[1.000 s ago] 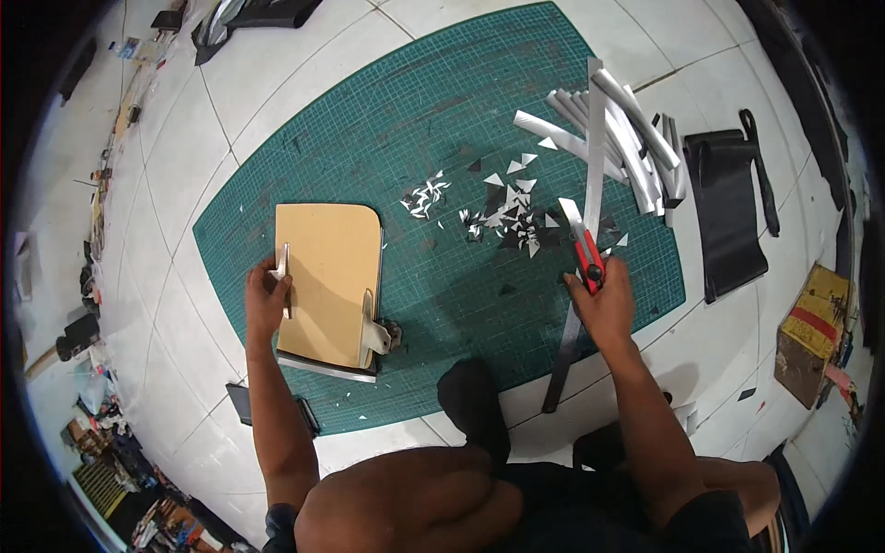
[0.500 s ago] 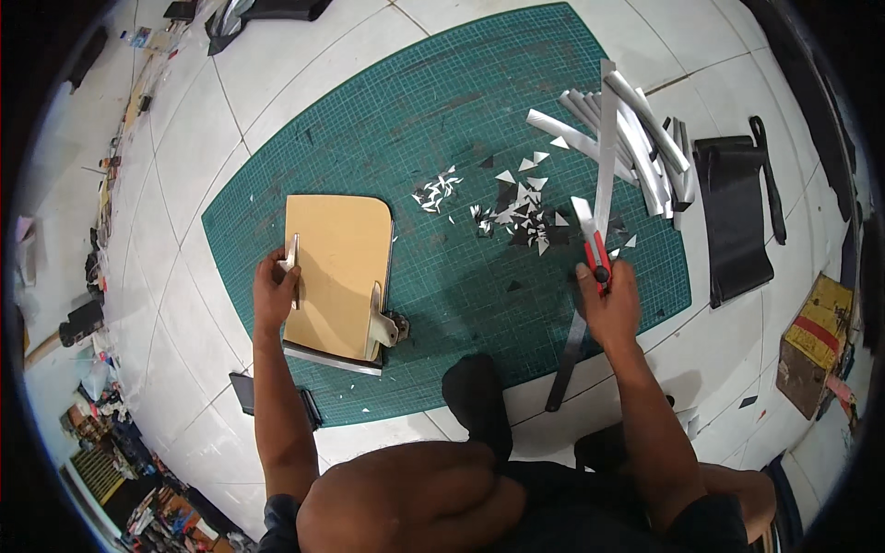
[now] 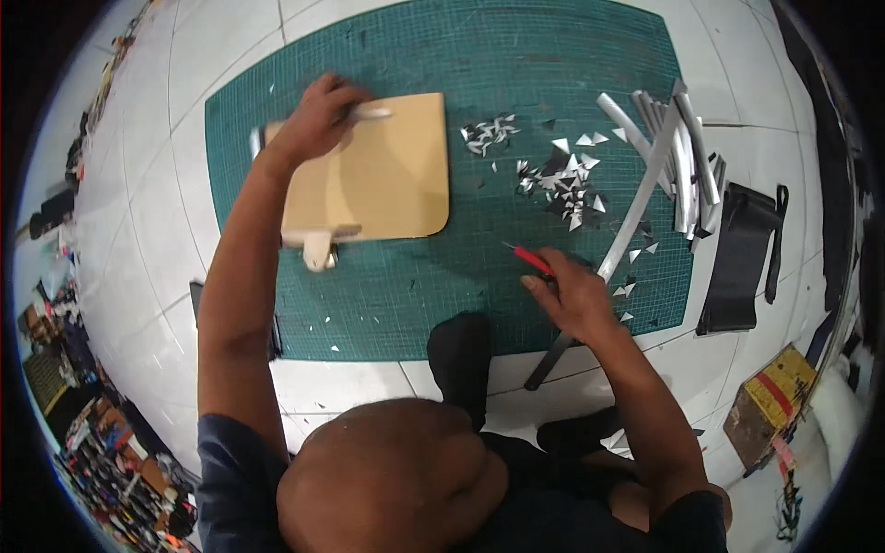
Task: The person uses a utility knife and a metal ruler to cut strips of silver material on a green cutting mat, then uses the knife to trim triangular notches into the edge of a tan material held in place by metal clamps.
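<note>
A tan board (image 3: 387, 166) with one rounded corner lies on the green cutting mat (image 3: 369, 323). At its far edge my left hand (image 3: 324, 120) is closed around a pale metal clip (image 3: 373, 114), blurred by motion. A second, cream-coloured clip (image 3: 317, 249) grips the near edge. Beyond my left wrist, a silver strip (image 3: 256, 143) shows along the board's left side. My right hand (image 3: 572, 290) is closed on a red utility knife (image 3: 533, 261), its tip pointing left and away from me, just above the mat; the palm hides the rear of the knife.
Small black and silver offcuts (image 3: 567, 184) lie scattered right of the board. A long silver strip (image 3: 636, 207) crosses the mat beside a bundle of silver strips (image 3: 687, 175). Black folded material (image 3: 737, 258) and a yellow box (image 3: 770, 401) sit to the right. My foot (image 3: 459, 355) rests on the mat's near edge.
The board has turned about a quarter clockwise, and my left hand has travelled with its clip from the left edge to the far side. The knife has moved left, now tipped toward the board.
</note>
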The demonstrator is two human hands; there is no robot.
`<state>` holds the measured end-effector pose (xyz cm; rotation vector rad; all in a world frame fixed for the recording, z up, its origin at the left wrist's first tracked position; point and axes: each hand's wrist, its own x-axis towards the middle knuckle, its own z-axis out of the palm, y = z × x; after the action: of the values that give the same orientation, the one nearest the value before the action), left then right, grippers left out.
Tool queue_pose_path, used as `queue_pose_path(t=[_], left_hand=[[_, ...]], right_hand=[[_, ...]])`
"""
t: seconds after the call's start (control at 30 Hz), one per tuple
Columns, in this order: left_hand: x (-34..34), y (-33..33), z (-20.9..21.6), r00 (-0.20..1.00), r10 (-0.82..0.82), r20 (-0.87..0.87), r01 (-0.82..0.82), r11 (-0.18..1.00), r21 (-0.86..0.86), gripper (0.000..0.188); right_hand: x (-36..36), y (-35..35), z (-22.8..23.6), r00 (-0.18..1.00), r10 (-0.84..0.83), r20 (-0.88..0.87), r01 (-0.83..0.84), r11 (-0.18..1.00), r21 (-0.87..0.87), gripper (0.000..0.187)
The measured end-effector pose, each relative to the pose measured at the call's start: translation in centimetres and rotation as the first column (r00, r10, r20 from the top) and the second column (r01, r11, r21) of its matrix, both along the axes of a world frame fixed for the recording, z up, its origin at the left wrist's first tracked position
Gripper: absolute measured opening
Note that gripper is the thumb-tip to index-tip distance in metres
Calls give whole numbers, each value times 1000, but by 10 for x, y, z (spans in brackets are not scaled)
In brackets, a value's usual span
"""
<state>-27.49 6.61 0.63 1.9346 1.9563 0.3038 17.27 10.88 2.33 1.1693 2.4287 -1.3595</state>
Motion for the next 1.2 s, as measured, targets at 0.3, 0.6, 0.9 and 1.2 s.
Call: queue_pose_path(t=[0.3,0.6,0.9,1.2], left_hand=[[101,-29,-1,965,80,-249,-34,982,185,67],[129,-62,-3,948,121,-295,-165,977,-131,110],[136,-48,1,948,125,-293,-194,956,-221,112],[134,-46,2,947,101,-305,-179,954,-240,111]], right_hand=[[-51,1,-15,873,488,14,-482,859,173,33],[-66,-1,-18,779,591,210,-627,736,254,30],[-60,-1,-28,793,600,103,-573,678,461,29],[-59,-4,-32,783,607,136,-565,603,563,31]])
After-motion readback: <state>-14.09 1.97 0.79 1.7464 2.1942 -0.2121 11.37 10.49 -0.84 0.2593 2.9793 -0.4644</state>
